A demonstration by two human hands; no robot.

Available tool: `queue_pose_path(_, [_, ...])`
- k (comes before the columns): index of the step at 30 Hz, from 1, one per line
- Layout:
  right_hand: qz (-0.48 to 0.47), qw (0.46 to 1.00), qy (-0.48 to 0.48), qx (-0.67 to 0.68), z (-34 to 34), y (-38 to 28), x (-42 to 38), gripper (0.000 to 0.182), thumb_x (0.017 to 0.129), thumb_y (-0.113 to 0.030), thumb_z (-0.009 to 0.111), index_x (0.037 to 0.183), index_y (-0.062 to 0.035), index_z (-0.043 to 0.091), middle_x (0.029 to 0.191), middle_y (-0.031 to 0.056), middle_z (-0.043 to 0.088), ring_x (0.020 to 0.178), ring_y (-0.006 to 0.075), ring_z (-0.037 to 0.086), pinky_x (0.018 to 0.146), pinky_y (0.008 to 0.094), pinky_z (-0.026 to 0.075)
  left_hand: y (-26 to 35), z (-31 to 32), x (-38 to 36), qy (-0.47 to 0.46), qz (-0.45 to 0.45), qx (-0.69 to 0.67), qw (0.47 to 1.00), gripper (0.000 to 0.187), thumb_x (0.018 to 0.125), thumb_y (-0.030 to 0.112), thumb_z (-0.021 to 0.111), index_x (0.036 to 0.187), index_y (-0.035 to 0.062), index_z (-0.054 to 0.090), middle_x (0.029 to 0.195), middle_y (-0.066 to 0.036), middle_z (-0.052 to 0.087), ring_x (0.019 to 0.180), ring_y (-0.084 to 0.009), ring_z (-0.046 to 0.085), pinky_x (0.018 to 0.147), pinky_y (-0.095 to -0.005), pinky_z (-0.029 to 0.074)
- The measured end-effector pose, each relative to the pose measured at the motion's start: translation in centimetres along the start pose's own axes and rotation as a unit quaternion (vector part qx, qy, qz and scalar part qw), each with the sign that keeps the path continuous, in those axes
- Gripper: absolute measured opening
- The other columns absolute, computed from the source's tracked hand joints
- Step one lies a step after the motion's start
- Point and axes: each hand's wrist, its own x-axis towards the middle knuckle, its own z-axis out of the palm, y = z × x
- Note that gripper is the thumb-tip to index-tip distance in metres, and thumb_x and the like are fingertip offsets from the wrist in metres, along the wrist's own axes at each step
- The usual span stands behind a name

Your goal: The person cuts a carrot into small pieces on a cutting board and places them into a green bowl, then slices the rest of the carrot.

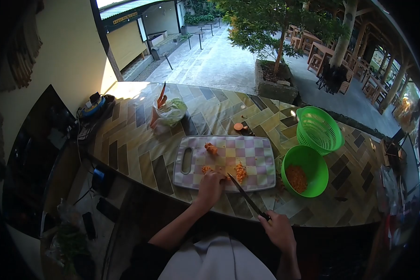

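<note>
Orange carrot bits, finely chopped, sit on the board in two small piles: one [240, 172] right of the knife tip, one [206, 170] just beyond the left hand. Third clump, coarser chunks [211, 149], is farther up the board.

One knife [247, 198], dark handle. Blade slants up and left across the board's near edge, tip beside the left fingertips.

Right hand [279, 229]: closed around the handle, forearm coming up from lower right. Left hand [212, 186]: fingers bunched and pointing down at the near side of the board, forearm angled in from lower left. Can't tell if it grips a piece; the fingers hide it.

One chequered cutting board [261, 158], flat on the counter [126, 140], grip slot on the left.

Right of it: one green bowl [318, 163] with chopped orange bits [296, 179] in it, one green colander [319, 128] tilted just behind.

Behind the board: two orange cut pieces, one larger [238, 126], one smaller [245, 127]. Far left: one clear plastic bag [175, 112] with something pale green inside, slender orange carrots [161, 101] beside it.
</note>
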Motion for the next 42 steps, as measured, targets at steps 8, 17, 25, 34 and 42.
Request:
queue_pose_path(8, [-0.033,0.995,-0.019,-0.089,-0.6,-0.6,-0.4,0.035,0.098,-0.031,0.058,0.096,0.0036,0.061,0.074,0.0277,0.063,0.077,0.0473,0.063,0.068,0.0522,0.049,1.2,-0.2,-0.6,0.024,-0.049,-0.016,0.998,0.013,0.079,0.003,0.067,0.090,-0.0001,0.074,0.091,-0.019,0.069,0.099,-0.0374,0.061,0.088,-0.0457,0.049])
queue_pose_path(17, [-0.086,0.971,-0.036,-0.222,-0.2,-2.2,1.3,0.031,0.102,-0.031,0.051,0.093,-0.0016,0.053,0.067,0.0217,0.064,0.068,0.0424,0.066,0.063,0.0517,0.052,1.0,0.0,-1.0,0.019,-0.037,-0.006,0.999,0.020,0.081,0.000,0.063,0.099,-0.0002,0.072,0.097,-0.019,0.068,0.101,-0.0393,0.060,0.088,-0.0473,0.048])
queue_pose_path(25, [-0.079,0.977,-0.037,-0.196,-1.3,-1.5,-0.2,0.032,0.102,-0.032,0.051,0.093,-0.0015,0.052,0.067,0.0218,0.063,0.068,0.0431,0.066,0.062,0.0524,0.052,1.6,-0.3,-0.7,0.027,-0.114,-0.104,0.988,0.027,0.087,0.001,0.064,0.111,-0.0004,0.053,0.092,-0.022,0.064,0.091,-0.0408,0.064,0.076,-0.0479,0.050])
queue_pose_path(34, [-0.077,0.971,-0.041,-0.221,0.2,-1.6,0.2,0.032,0.102,-0.033,0.051,0.093,-0.0018,0.053,0.065,0.0216,0.063,0.067,0.0417,0.067,0.060,0.0506,0.053,0.9,0.7,-1.5,0.069,-0.042,-0.055,0.995,0.031,0.088,0.003,0.064,0.115,-0.0004,0.050,0.093,-0.021,0.063,0.090,-0.0420,0.063,0.074,-0.0486,0.050])
queue_pose_path(42, [-0.098,0.980,-0.025,-0.172,-0.8,-0.2,0.1,0.034,0.103,-0.033,0.050,0.092,-0.0010,0.052,0.065,0.0229,0.063,0.066,0.0431,0.065,0.059,0.0529,0.050,0.7,0.5,-1.9,0.072,-0.051,-0.062,0.994,0.029,0.087,0.001,0.063,0.115,0.0014,0.055,0.092,-0.024,0.063,0.089,-0.0428,0.064,0.073,-0.0496,0.050])
